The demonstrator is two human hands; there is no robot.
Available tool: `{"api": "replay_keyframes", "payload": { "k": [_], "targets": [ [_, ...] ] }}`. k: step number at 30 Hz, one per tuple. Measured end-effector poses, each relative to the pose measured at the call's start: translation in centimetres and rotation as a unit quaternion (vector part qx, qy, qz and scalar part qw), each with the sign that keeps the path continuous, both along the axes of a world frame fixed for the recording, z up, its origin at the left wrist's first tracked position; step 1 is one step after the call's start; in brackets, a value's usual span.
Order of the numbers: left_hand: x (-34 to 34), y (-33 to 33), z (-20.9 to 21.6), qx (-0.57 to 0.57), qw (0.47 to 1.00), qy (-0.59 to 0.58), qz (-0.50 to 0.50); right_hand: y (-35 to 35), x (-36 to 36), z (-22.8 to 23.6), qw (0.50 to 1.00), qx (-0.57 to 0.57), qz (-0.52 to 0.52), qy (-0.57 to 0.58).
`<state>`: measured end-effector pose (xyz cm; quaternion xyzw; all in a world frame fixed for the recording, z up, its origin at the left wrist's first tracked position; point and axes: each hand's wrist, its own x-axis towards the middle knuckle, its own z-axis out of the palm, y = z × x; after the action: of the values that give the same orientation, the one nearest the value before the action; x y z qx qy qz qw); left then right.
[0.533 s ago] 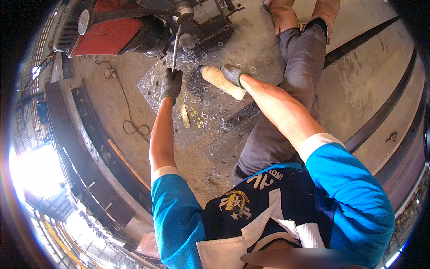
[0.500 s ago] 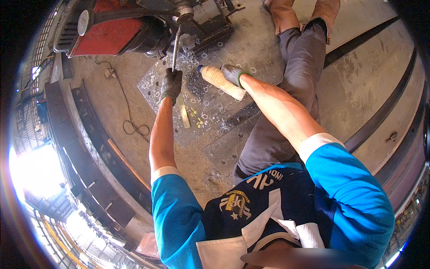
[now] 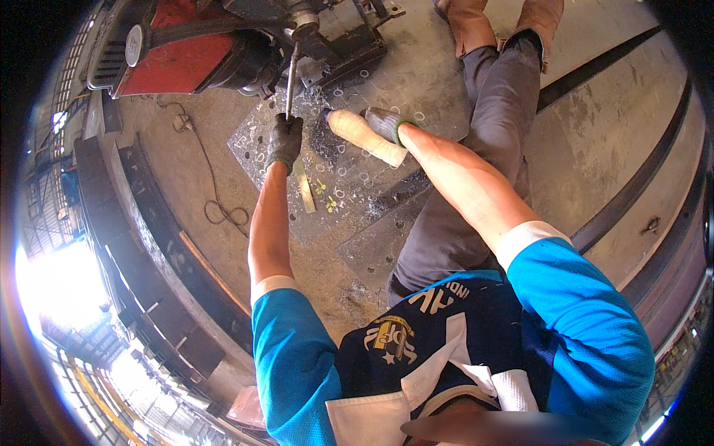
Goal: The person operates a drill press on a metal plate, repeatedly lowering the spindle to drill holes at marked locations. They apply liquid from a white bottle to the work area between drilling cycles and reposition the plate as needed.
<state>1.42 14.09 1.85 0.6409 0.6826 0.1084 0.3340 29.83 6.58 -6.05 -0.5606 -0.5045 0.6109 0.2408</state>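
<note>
My left hand (image 3: 284,143), in a dark work glove, is closed around the lower end of a metal lever (image 3: 291,85). The lever's far end meets a red and black machine (image 3: 182,59) that looks like a drill. In my right hand (image 3: 385,125), also gloved, is a beige bottle (image 3: 364,136) with a dark tip pointing left toward the machine. The fingers wrap over its far side and are partly hidden. Below both lies a dark metal plate (image 3: 357,167) with chalk circles, round holes and scattered metal shavings.
A brass-coloured strip (image 3: 306,192) and small yellow pieces (image 3: 329,203) lie on the plate beside my left wrist. A cable (image 3: 204,152) trails over the floor at left. Long dark metal bars (image 3: 595,70) lie at right. My outstretched leg (image 3: 491,134) borders the plate.
The bottle has shifted slightly left, its tip nearer the machine. My left hand keeps its grip on the lever, nearly unmoved.
</note>
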Motion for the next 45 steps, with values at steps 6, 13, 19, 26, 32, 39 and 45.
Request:
{"api": "replay_keyframes", "payload": {
  "k": [6, 13, 19, 26, 32, 39, 45],
  "targets": [
    [0.1, -0.1, 0.0, -0.004, 1.000, -0.008, 0.005, 0.3, 0.4, 2.1, 0.967, 0.067, 0.104, -0.222],
    [-0.1, 0.2, -1.0, -0.008, 1.000, -0.026, 0.013, 0.3, 0.5, 2.3, 0.949, 0.121, 0.136, -0.258],
    [-0.4, 0.3, -1.6, -0.010, 1.000, -0.004, 0.005, 0.2, 0.1, 2.2, 0.994, 0.006, 0.066, -0.092],
    [0.3, 0.1, -0.8, 0.028, 0.999, -0.033, -0.009, 0.4, 0.1, -0.5, 0.997, 0.008, 0.075, -0.020],
    [0.6, -0.1, 0.1, -0.011, 1.000, -0.015, 0.005, 0.2, -0.3, -4.2, 0.995, 0.092, -0.026, 0.034],
    [0.8, 0.0, 0.1, -0.023, 1.000, -0.005, 0.016, 0.5, 0.4, 0.6, 0.948, 0.104, 0.150, -0.261],
    [1.0, -0.1, 0.2, -0.022, 1.000, -0.003, 0.013, 0.3, 0.3, 2.3, 0.953, 0.118, 0.116, -0.254]
  ]
}}
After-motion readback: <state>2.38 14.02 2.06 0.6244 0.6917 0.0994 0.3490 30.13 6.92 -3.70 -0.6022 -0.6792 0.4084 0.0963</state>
